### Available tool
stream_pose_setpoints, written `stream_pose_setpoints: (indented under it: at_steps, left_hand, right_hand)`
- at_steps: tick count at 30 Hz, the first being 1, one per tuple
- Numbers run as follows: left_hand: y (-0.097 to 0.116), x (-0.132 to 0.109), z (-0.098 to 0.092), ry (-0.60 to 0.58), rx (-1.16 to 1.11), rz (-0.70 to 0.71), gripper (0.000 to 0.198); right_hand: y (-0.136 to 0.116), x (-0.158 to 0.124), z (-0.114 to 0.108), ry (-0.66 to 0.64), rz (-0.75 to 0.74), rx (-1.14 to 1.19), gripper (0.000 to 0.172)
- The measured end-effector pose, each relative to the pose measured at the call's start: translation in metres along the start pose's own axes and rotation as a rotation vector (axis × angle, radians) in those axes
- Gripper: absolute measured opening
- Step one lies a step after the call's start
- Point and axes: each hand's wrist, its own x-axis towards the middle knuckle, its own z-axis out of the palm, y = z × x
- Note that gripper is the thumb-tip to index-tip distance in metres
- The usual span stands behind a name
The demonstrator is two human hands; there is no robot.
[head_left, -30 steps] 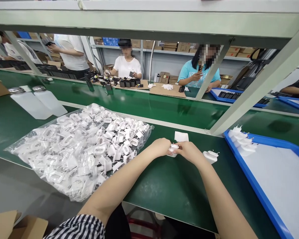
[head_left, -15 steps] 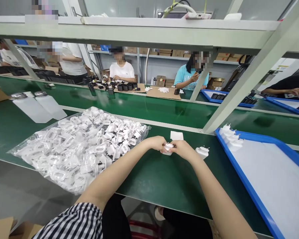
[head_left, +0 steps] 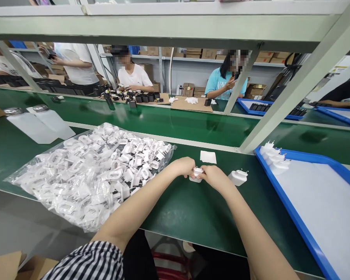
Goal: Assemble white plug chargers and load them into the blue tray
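Note:
Between my two hands, just above or on the green bench, is a white plug adapter [head_left: 196, 175] with its pins pointing up. My left hand [head_left: 185, 167] grips its left side, and my right hand [head_left: 211, 173] pinches its right side. Behind it lies a small white cloth or paper square [head_left: 208, 157]. To the right of my right hand stands another white plug adapter [head_left: 238, 177], pins up. A clear plastic bag [head_left: 84, 182] heaped with white plastic plug housings spreads to the left of my left arm.
A blue-rimmed tray [head_left: 291, 206] at the right holds several white adapters [head_left: 275, 159] in its far left corner. Two white bottles [head_left: 51, 122] stand far left. A slanted metal post [head_left: 280, 101] rises behind the bench. Co-workers sit across the green line.
My view has tilted down slightly, so the scene sits a little differently. Both hands stay on the same adapter, with barely any shift.

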Motion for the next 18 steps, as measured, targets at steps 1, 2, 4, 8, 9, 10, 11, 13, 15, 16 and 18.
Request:
stream_pose_setpoints:
  at_steps: [1,2,4,8,9,10,11,13,15,16,18]
  left_hand:
    - [-0.003,-0.002,0.003,0.034,-0.002,0.009,0.012]
    - [-0.005,-0.004,0.007,0.079,0.016,0.019,0.014]
    - [-0.009,-0.007,0.014,0.166,0.061,0.056,0.018]
    - [-0.003,-0.005,0.037,0.291,-0.008,0.222,0.027]
    - [0.002,-0.002,0.044,0.324,-0.044,0.260,0.030]
    - [0.009,0.001,0.051,0.355,-0.080,0.289,0.034]
    - [0.017,0.006,0.057,0.382,-0.116,0.306,0.038]
    - [0.037,0.015,0.068,0.413,-0.188,0.305,0.048]
    - [0.056,0.025,0.074,0.441,-0.251,0.248,0.056]
    - [0.064,0.031,0.075,0.458,-0.278,0.206,0.062]
    - [0.076,0.042,0.074,0.489,-0.321,0.142,0.075]
  right_hand:
    - [0.000,-0.001,0.000,0.005,-0.006,-0.001,0.006]
    - [-0.001,-0.002,-0.001,0.009,-0.014,0.001,0.007]
    - [0.000,-0.006,-0.002,0.017,-0.031,0.009,0.008]
    - [0.009,-0.026,-0.006,0.047,-0.006,0.014,0.008]
    - [0.014,-0.033,-0.007,0.054,0.009,0.013,0.008]
    - [0.020,-0.041,-0.006,0.065,0.028,0.012,0.008]
    - [0.028,-0.049,-0.006,0.082,0.050,0.018,0.008]
    - [0.045,-0.067,-0.002,0.151,0.111,0.056,0.013]
    - [0.063,-0.084,0.004,0.255,0.190,0.135,0.027]
    - [0.071,-0.092,0.008,0.303,0.228,0.185,0.034]
    - [0.085,-0.107,0.016,0.363,0.280,0.284,0.038]
